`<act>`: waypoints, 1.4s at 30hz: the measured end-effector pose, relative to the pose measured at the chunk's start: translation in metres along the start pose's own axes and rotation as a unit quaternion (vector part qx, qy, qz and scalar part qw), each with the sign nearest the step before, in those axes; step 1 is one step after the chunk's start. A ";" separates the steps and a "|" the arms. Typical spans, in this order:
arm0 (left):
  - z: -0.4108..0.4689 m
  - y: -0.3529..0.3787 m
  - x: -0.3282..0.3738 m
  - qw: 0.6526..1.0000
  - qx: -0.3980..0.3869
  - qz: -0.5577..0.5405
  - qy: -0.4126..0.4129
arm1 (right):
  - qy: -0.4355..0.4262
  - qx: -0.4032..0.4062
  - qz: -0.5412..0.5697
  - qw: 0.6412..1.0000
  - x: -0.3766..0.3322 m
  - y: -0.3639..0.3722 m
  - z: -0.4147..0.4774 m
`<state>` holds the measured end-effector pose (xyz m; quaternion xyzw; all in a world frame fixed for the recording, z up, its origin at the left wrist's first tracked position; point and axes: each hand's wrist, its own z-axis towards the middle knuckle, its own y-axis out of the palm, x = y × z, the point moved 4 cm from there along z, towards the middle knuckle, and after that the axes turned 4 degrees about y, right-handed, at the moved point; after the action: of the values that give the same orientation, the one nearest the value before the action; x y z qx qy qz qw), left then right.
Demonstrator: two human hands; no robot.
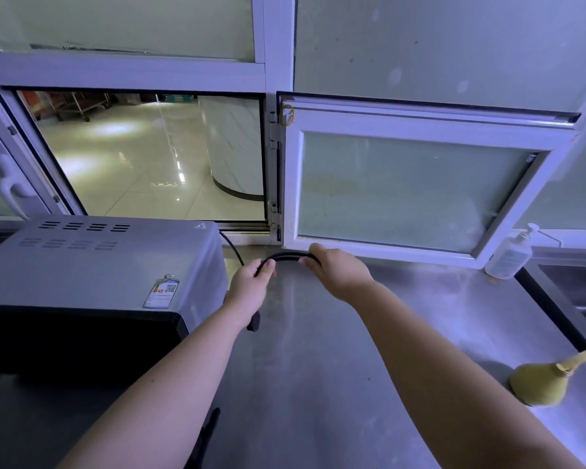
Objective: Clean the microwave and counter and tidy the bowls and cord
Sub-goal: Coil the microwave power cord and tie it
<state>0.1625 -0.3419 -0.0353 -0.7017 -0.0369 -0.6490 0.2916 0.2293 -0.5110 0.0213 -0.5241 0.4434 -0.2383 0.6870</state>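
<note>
The silver microwave [92, 265] with a black front stands on the steel counter [318, 350] at the left. Its black cord [286, 256] runs from behind the microwave's right rear corner and arches between my two hands. My left hand [251, 286] grips the cord just right of the microwave, and the black plug hangs below my left wrist. My right hand [339, 272] grips the other end of the arch, close to the window frame. No bowls are in view.
An open white hatch window [413, 187] swings over the counter's back edge. A pump bottle [511, 255] stands at the back right. A yellow-green scrubber with a handle [542, 384] lies at the right, beside a sink edge [569, 299].
</note>
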 end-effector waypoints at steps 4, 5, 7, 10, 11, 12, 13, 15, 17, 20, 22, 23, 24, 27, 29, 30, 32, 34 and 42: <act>-0.002 0.008 0.011 0.975 -0.066 -0.205 -0.047 | 0.041 0.064 0.190 0.979 0.005 0.006 0.001; -0.003 0.011 0.014 0.964 -0.085 -0.244 -0.056 | 0.060 0.077 0.251 0.963 0.004 0.007 0.000; -0.005 0.015 0.018 0.945 -0.105 -0.302 -0.074 | 0.099 0.091 0.351 0.927 -0.001 0.013 -0.001; -0.006 0.022 0.019 0.916 -0.112 -0.373 -0.098 | 0.133 0.079 0.472 0.868 -0.012 0.025 -0.005; -0.007 0.024 0.020 0.907 -0.115 -0.393 -0.101 | 0.141 0.071 0.507 0.847 -0.014 0.029 -0.006; -0.007 0.025 0.022 0.903 -0.117 -0.402 -0.098 | 0.149 0.064 0.537 0.828 -0.015 0.033 -0.007; -0.007 0.026 0.024 0.907 -0.117 -0.395 -0.089 | 0.155 0.060 0.563 0.810 -0.016 0.036 -0.007; -0.008 0.025 0.028 0.941 -0.110 -0.317 -0.052 | 0.159 0.058 0.617 0.768 -0.015 0.040 -0.006; -0.011 0.024 0.030 0.975 -0.104 -0.197 -0.014 | 0.162 0.051 0.666 0.726 -0.012 0.044 -0.004; -0.014 0.027 0.028 0.990 -0.115 -0.085 0.018 | 0.149 0.022 0.713 0.684 -0.013 0.047 -0.005; -0.016 0.031 0.027 0.988 -0.130 -0.076 0.029 | 0.140 0.011 0.718 0.681 -0.015 0.048 -0.008; -0.016 0.033 0.027 0.987 -0.133 -0.081 0.028 | 0.145 0.010 0.720 0.678 -0.016 0.049 -0.009; -0.017 0.034 0.028 0.986 -0.136 -0.091 0.028 | 0.153 0.013 0.720 0.677 -0.017 0.050 -0.010; -0.021 0.035 0.030 0.980 -0.156 -0.120 0.039 | 0.165 0.010 0.707 0.688 -0.014 0.053 -0.013; -0.023 0.036 0.027 0.975 -0.191 -0.108 0.035 | 0.169 -0.013 0.745 0.646 -0.011 0.056 -0.013; -0.022 0.037 0.025 0.974 -0.202 -0.095 0.036 | 0.174 -0.032 0.771 0.612 -0.011 0.057 -0.013; -0.020 0.037 0.022 0.975 -0.211 -0.059 0.039 | 0.172 -0.071 0.799 0.572 -0.014 0.055 -0.015; -0.019 0.034 0.024 0.976 -0.213 -0.040 0.037 | 0.152 -0.102 0.787 0.590 -0.018 0.054 -0.015; -0.013 0.013 0.026 0.981 -0.184 0.032 0.056 | 0.101 -0.165 0.550 0.813 -0.006 0.029 -0.012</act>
<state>0.1608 -0.3672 -0.0158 -0.7069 0.1219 -0.6730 0.1800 0.2117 -0.5028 -0.0042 -0.2711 0.7572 0.2039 0.5581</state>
